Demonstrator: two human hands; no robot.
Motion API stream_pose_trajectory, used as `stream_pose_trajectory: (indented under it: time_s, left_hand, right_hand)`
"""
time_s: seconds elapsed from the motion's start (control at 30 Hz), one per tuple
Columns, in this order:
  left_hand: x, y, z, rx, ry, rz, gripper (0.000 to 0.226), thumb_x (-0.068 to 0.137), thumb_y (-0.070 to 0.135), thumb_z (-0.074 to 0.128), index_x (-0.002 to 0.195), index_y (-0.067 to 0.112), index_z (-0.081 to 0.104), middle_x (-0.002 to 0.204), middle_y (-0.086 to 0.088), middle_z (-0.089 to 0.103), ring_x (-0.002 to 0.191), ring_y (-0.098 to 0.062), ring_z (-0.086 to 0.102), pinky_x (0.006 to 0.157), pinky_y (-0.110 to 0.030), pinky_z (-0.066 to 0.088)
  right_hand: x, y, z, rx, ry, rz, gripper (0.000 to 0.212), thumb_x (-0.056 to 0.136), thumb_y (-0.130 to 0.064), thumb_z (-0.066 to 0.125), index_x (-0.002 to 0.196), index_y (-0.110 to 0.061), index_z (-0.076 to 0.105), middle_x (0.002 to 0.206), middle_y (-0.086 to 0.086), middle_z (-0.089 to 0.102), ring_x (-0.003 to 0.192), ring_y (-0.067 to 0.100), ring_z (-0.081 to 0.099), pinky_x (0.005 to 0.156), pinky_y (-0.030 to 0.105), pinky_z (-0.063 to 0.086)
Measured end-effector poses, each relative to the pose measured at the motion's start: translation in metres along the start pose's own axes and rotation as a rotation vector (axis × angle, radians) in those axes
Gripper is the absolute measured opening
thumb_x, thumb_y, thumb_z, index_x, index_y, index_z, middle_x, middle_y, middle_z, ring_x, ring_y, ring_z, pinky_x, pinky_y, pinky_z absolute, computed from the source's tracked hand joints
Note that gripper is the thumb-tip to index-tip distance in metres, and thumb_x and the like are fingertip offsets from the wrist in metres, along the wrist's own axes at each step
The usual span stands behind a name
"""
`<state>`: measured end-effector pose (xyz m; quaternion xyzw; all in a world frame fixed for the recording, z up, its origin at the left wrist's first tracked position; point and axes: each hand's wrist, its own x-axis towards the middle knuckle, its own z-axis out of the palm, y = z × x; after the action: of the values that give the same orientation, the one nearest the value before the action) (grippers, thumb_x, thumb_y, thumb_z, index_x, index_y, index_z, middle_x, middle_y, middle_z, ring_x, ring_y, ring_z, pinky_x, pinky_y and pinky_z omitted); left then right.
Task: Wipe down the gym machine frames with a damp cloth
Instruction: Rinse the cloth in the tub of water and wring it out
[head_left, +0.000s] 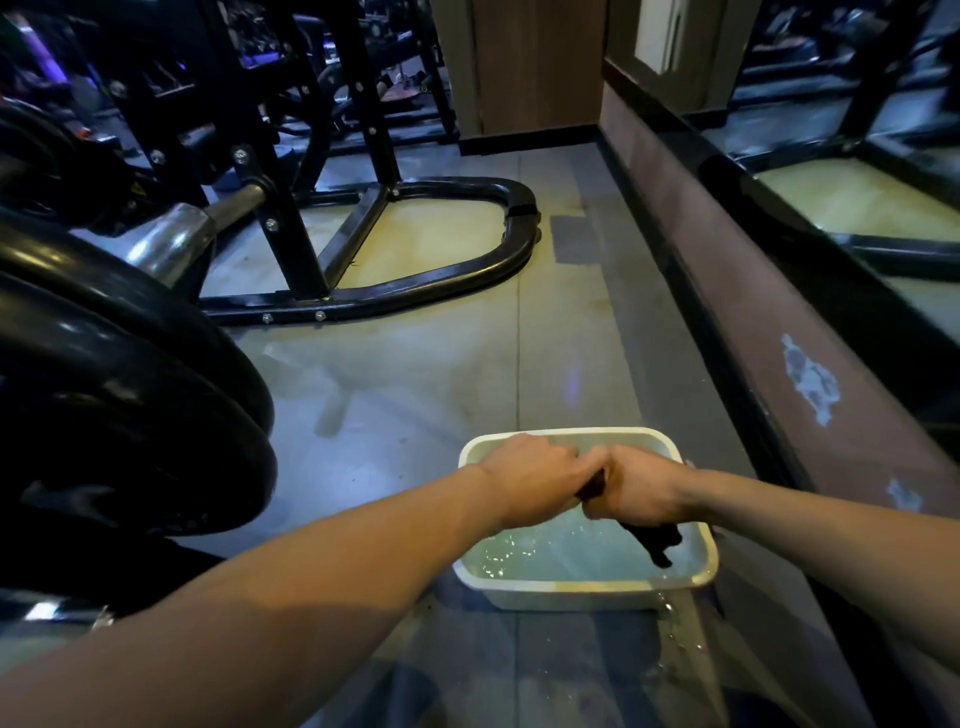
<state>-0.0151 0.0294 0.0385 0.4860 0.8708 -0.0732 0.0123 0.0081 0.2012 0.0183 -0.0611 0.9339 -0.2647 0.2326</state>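
Note:
A white rectangular basin (670, 584) with water in it stands on the floor in front of me. Over it, my left hand (530, 480) and my right hand (641, 491) meet and both grip a dark cloth (657, 540). Most of the cloth is hidden inside my fists; one wet end hangs below my right hand over the water. The black gym machine frame (395, 288) lies on the floor ahead to the left, its curved base tube bolted to angled uprights.
Large black weight plates (130, 395) on a chrome sleeve (171, 241) crowd the left side. A mirrored wall with a low brown ledge (753, 312) runs along the right. Water is spilled on the floor beside the basin's near right corner (675, 634).

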Motion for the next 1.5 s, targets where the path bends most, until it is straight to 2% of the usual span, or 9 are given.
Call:
stream_pose_trajectory:
  time_s: [0.23, 0.43, 0.53, 0.63, 0.8, 1.0, 1.17, 1.37, 1.5]
  left_hand:
    - [-0.01, -0.01, 0.015, -0.271, 0.009, -0.215, 0.039, 0.098, 0.033, 0.064, 0.134, 0.02, 0.055, 0.113, -0.003, 0.068, 0.095, -0.023, 0.066, 0.082, -0.04, 0.058]
    - [-0.014, -0.019, -0.008, -1.66, -0.246, -0.791, 0.022, 0.102, 0.028, 0.062, 0.112, 0.009, 0.06, 0.066, -0.001, 0.05, 0.046, -0.009, 0.049, 0.04, -0.018, 0.039]
    - [-0.021, -0.019, -0.022, -2.091, -0.362, -0.663, 0.026, 0.102, 0.035, 0.058, 0.108, 0.009, 0.056, 0.067, 0.003, 0.046, 0.046, -0.004, 0.044, 0.036, -0.012, 0.033]
    - [-0.027, -0.016, -0.028, -2.215, -0.505, -0.527, 0.03, 0.1, 0.036, 0.056, 0.109, 0.008, 0.055, 0.069, 0.003, 0.045, 0.044, -0.003, 0.042, 0.035, -0.012, 0.03]
    - [-0.033, -0.014, -0.03, -1.867, -0.501, -0.505, 0.018, 0.1, 0.027, 0.063, 0.106, 0.012, 0.054, 0.068, 0.002, 0.046, 0.046, -0.006, 0.041, 0.039, -0.015, 0.03]
    - [-0.019, 0.004, -0.007, -0.71, -0.056, -0.417, 0.02, 0.084, 0.016, 0.07, 0.099, 0.02, 0.059, 0.086, -0.004, 0.065, 0.071, -0.022, 0.062, 0.057, -0.028, 0.047]
    - [-0.013, -0.01, -0.004, -0.092, 0.014, -0.219, 0.024, 0.1, 0.022, 0.054, 0.122, 0.017, 0.045, 0.104, -0.006, 0.068, 0.076, -0.028, 0.056, 0.061, -0.036, 0.039]
    - [-0.004, -0.032, -0.01, 0.15, 0.041, -0.023, 0.022, 0.105, 0.023, 0.05, 0.121, 0.014, 0.038, 0.095, -0.004, 0.065, 0.066, -0.027, 0.057, 0.053, -0.034, 0.037]
    - [-0.006, -0.026, -0.001, 0.109, 0.049, -0.045, 0.029, 0.105, 0.025, 0.05, 0.128, 0.017, 0.034, 0.102, -0.006, 0.066, 0.07, -0.029, 0.061, 0.05, -0.031, 0.033]
  right_hand:
    - [0.004, 0.004, 0.013, 0.137, 0.132, -0.095, 0.064, 0.08, -0.029, 0.083, 0.13, -0.032, 0.044, 0.101, -0.003, 0.072, 0.088, 0.015, 0.072, 0.077, 0.035, 0.063]
    - [-0.007, 0.02, 0.02, -0.22, 0.374, -0.388, 0.11, 0.082, -0.065, 0.074, 0.163, -0.039, 0.003, 0.167, -0.013, 0.018, 0.152, 0.009, 0.018, 0.122, 0.033, 0.027]
    - [-0.007, 0.016, 0.018, -0.101, 0.482, -0.42, 0.101, 0.082, -0.062, 0.077, 0.161, -0.04, 0.017, 0.158, -0.012, 0.037, 0.147, 0.008, 0.03, 0.12, 0.035, 0.031]
    - [-0.004, 0.008, 0.013, 0.016, 0.667, -0.517, 0.05, 0.086, -0.032, 0.081, 0.128, -0.032, 0.054, 0.116, -0.015, 0.059, 0.104, 0.004, 0.056, 0.09, 0.029, 0.053]
    - [0.0, 0.0, 0.008, -0.071, 0.58, -0.502, 0.03, 0.087, -0.012, 0.073, 0.109, -0.028, 0.06, 0.092, -0.013, 0.065, 0.082, 0.007, 0.061, 0.068, 0.024, 0.052]
    - [-0.005, -0.009, -0.011, -0.371, 0.299, -0.107, 0.014, 0.09, -0.029, 0.065, 0.078, -0.025, 0.057, 0.073, -0.003, 0.064, 0.066, 0.02, 0.063, 0.061, 0.039, 0.057]
    - [-0.005, -0.013, -0.003, -0.081, 0.206, 0.062, 0.013, 0.087, -0.028, 0.067, 0.079, -0.017, 0.067, 0.07, 0.003, 0.069, 0.058, 0.021, 0.06, 0.053, 0.04, 0.051]
    - [-0.01, -0.021, 0.01, 0.618, -0.079, 0.23, 0.019, 0.088, -0.011, 0.068, 0.08, -0.012, 0.05, 0.058, 0.002, 0.043, 0.047, 0.016, 0.036, 0.046, 0.029, 0.03]
    - [-0.009, -0.016, 0.004, 0.586, -0.201, 0.26, 0.02, 0.091, -0.015, 0.07, 0.083, -0.012, 0.052, 0.06, 0.001, 0.045, 0.046, 0.012, 0.038, 0.047, 0.027, 0.032]
